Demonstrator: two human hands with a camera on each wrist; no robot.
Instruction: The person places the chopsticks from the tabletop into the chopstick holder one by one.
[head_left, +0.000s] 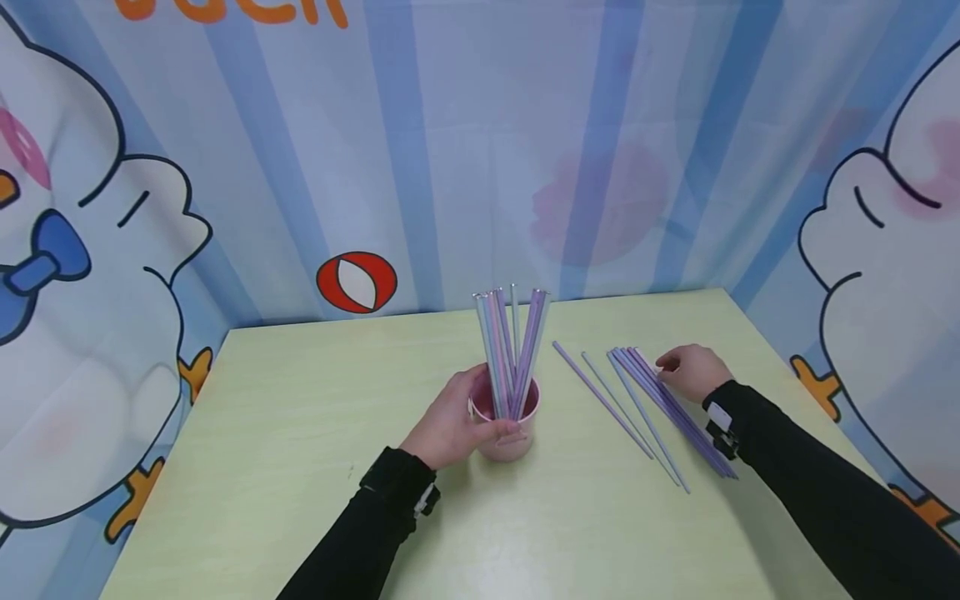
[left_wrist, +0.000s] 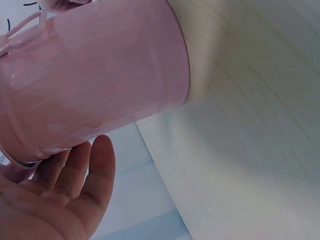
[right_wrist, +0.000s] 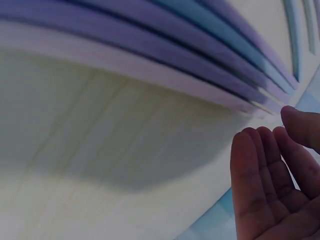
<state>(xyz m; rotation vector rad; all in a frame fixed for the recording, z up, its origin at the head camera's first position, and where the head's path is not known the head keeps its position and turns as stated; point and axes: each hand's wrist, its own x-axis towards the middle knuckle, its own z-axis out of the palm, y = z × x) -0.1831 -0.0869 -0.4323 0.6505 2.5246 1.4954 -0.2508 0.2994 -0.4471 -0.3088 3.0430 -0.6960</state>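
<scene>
Firstly, lettering, clock read from the person's seat, twelve being the far side: orange letters (head_left: 272, 12) on the blue striped backdrop (head_left: 487, 150), at eleven o'clock from the pail; their tops are cut off from where I stand, so the word cannot be read for certain. One pale tag (head_left: 720, 416) on the right cuff; too small to tell whether it bears print.

Item: pink pail (head_left: 506, 447), glossy, upright, with a thin handle at its rim. Lies at three o'clock from the left hand (head_left: 453, 425), which grips it, thumb across the near side and fingers round the far side.

Item: purple, blue and pink straws (head_left: 529, 342), standing in the pail, tops leaning slightly apart.

Item: bundle of straws (head_left: 678, 412), chiefly purple, flat on the pale yellow table (head_left: 337, 417). Runs from nine o'clock round to six o'clock of the right hand (head_left: 696, 373), just beside it; that hand is unclosed, fingers lightly bent, thumb apart.

Item: three separate straws, one purple (head_left: 603, 400) and two bluish, slanting between bundle and pail.

Item: red-and-white printed ball (head_left: 356, 283), backdrop, between ten and eleven o'clock from the pail.
</scene>
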